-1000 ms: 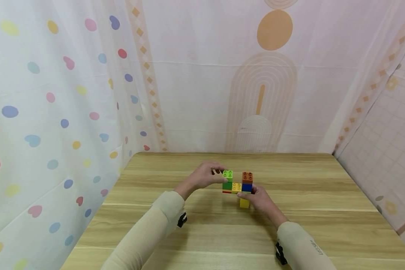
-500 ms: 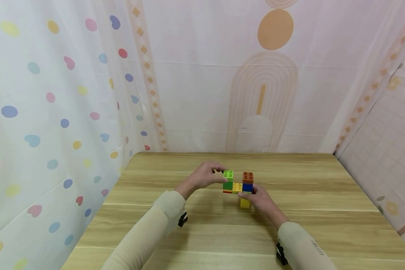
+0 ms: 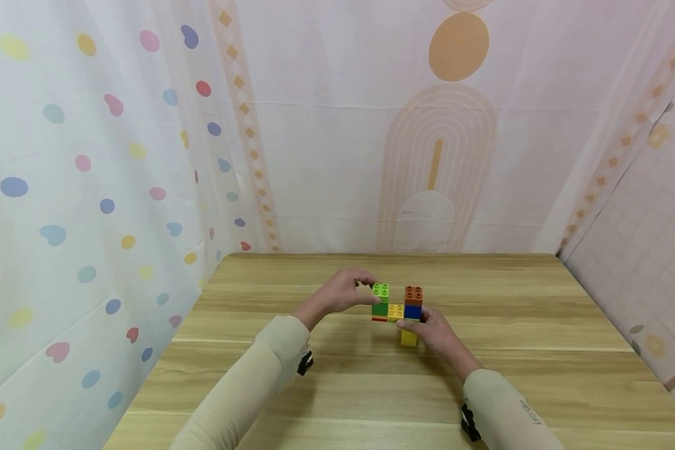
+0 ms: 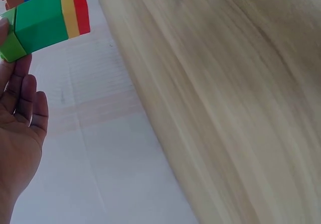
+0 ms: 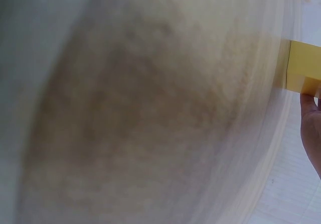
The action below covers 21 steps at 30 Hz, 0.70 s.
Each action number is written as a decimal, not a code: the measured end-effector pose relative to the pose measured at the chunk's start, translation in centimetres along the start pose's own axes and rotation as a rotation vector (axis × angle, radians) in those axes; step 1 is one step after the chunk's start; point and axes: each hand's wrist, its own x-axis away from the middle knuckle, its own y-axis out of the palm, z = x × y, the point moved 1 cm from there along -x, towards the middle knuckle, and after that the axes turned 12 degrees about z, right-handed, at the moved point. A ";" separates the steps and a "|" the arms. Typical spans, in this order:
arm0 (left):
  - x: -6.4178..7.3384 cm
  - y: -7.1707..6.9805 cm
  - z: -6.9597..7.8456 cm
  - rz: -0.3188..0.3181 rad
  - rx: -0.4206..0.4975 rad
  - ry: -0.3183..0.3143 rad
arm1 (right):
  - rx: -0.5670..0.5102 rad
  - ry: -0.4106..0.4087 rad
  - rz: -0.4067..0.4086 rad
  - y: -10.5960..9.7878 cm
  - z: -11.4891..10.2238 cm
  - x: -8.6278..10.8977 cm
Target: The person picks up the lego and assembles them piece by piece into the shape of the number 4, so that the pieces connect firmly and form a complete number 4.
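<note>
An assembly of toy building bricks stands between both hands in the head view. Its left column has a lime green brick (image 3: pixel 380 290) over a dark green brick (image 3: pixel 379 309), with a thin orange layer and a red layer (image 4: pixel 81 9) beneath. A yellow studded piece (image 3: pixel 395 311) links it to the right column, where a brown brick (image 3: pixel 413 295) tops a blue brick (image 3: pixel 412 312) and a yellow brick (image 3: pixel 409 339) is lowest. My left hand (image 3: pixel 342 292) pinches the lime green brick. Gripping the right column below the blue brick is my right hand (image 3: pixel 437 332), its far fingers partly hidden.
The wood-grain table (image 3: pixel 337 406) spreads around the bricks. A patterned curtain (image 3: pixel 326 156) hangs behind its far edge, with a dotted curtain (image 3: pixel 90 206) on the left. Dark wrist devices show at both cuffs.
Both hands keep their hold, and the bricks look the same. Only a very slight shift of the whole view shows.
</note>
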 end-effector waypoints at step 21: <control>0.1 -0.1 0.3 -0.009 -0.051 0.029 | -0.001 0.001 -0.009 0.1 0.1 0.0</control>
